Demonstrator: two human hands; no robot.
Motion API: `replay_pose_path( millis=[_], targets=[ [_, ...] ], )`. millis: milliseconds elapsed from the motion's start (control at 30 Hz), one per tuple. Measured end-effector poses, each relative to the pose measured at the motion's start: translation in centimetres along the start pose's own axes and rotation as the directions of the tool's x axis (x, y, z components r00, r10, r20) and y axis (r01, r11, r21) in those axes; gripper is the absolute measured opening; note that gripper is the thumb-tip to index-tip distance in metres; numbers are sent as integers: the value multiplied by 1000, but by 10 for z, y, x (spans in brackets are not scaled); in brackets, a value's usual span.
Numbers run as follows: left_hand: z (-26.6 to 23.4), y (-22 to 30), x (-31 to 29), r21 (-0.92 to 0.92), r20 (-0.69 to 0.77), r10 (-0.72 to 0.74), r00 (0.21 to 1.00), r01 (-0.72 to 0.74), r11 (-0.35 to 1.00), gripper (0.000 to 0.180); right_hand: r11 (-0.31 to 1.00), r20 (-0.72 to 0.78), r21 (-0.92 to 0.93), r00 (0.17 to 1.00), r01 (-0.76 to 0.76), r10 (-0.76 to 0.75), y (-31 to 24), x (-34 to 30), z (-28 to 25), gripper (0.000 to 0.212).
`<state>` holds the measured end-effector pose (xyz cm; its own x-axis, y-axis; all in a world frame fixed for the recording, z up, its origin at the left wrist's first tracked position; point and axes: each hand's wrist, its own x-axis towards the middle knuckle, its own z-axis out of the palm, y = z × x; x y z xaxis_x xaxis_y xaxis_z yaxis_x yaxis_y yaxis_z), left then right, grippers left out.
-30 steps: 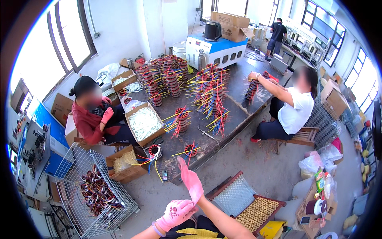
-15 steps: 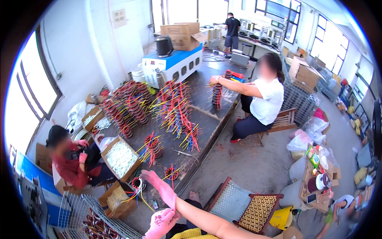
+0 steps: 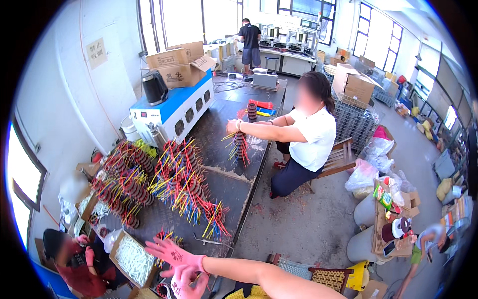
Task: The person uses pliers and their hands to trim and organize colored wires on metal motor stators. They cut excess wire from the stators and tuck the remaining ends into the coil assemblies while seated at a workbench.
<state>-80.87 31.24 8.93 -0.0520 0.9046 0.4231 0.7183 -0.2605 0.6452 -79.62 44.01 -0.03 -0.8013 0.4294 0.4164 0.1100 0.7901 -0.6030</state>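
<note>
Curled beside the right wrist, the left hand is sheathed in printed pink fabric; whether the cuff is pinched cannot be told. The right hand, fingers spread, is covered by a matching pink glove. Beyond, ring-shaped cores trailing coloured wires are stacked on a scuffed dark tabletop.

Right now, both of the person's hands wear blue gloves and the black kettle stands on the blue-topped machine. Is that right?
Not quite: the head view shows the left hand and right hand in pink gloves, not blue. The black kettle does stand on the blue-topped machine.
</note>
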Motion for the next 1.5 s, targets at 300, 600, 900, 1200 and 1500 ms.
replay_pose_path(
  millis=[300, 600, 900, 1200, 1500],
  targets=[
    [14, -57, -17, 395, 109, -152, 982, 98, 914, 21, 924, 273, -356, 930, -140, 246, -8, -11, 49, 89],
    [14, -32, -56, -257, 154, -134, 979, 170, 951, 11, 907, 146, -406, 971, -114, 188, -42, -67, 36, 76],
    [23, 0, -33, -547, 280, -97, 955, 242, 802, 17, 987, 174, -26, 973, 159, -152, -21, -53, 29, 53],
    [127, 32, 107, -315, 270, 37, 962, 52, 948, 7, 984, 212, 174, 977, -44, 7, 142, -76, -55, 44],
    [209, 16, 149, -592, 517, -208, 831, 522, 614, 6, 935, 55, 238, 964, -265, 259, 239, -149, -145, 38]
  ],
)
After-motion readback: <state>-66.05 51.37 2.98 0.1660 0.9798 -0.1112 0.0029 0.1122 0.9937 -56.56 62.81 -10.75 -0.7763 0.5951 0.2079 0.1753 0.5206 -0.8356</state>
